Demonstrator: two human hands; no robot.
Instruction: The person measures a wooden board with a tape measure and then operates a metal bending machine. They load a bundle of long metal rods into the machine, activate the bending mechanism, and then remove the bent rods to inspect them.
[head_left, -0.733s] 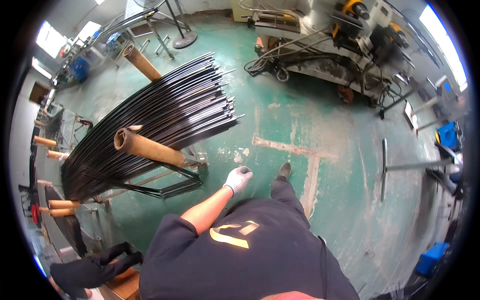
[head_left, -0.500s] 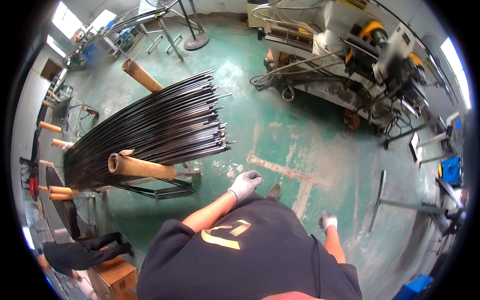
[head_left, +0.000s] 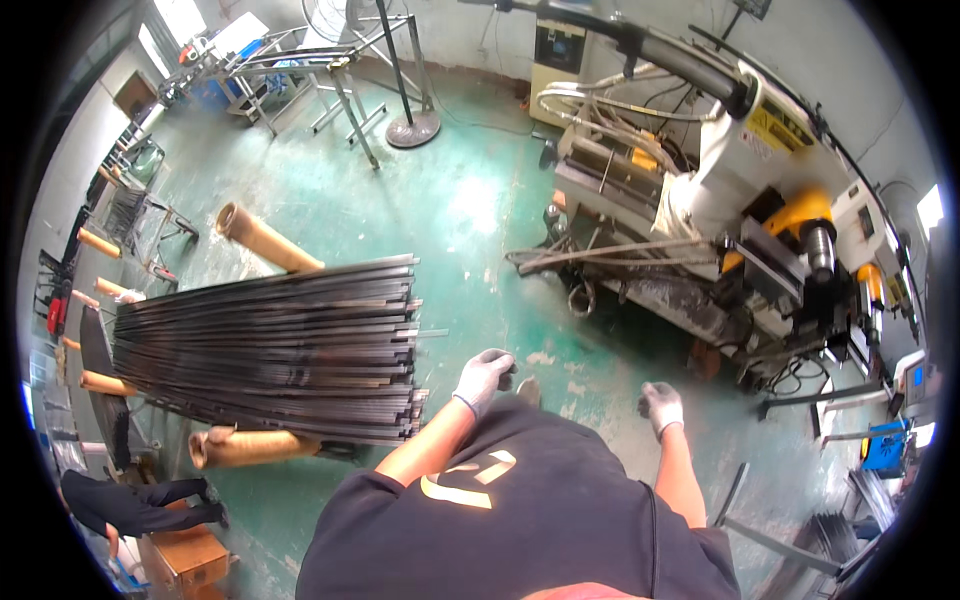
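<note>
My left hand (head_left: 485, 380), in a pale work glove, hangs in front of my body. Its fingers are loosely bent and apart, with nothing in them. On my other side, my right hand (head_left: 661, 405), gloved alike, is held over the green floor with slack, parted fingers and no object in it. Nearest to my left hand is a wide stack of long dark metal bars (head_left: 270, 345), their uneven ends pointing toward me. A gap separates hand and bars. Brown cardboard-like tubes, one at the far side (head_left: 268, 238) and one at the near side (head_left: 255, 448), flank the stack.
A large machine (head_left: 690, 220) with hoses and yellow parts stands ahead on the right. A metal frame (head_left: 765, 535) juts in at lower right. Back left are a round-based stand (head_left: 412, 130) and metal table frame (head_left: 345, 70). A person (head_left: 140, 505) stands by a wooden box (head_left: 185, 560).
My view has shifted, so the machine looks nearer and the bars lie more level. My right hand has come up and forward; my left hand stays before my body.
</note>
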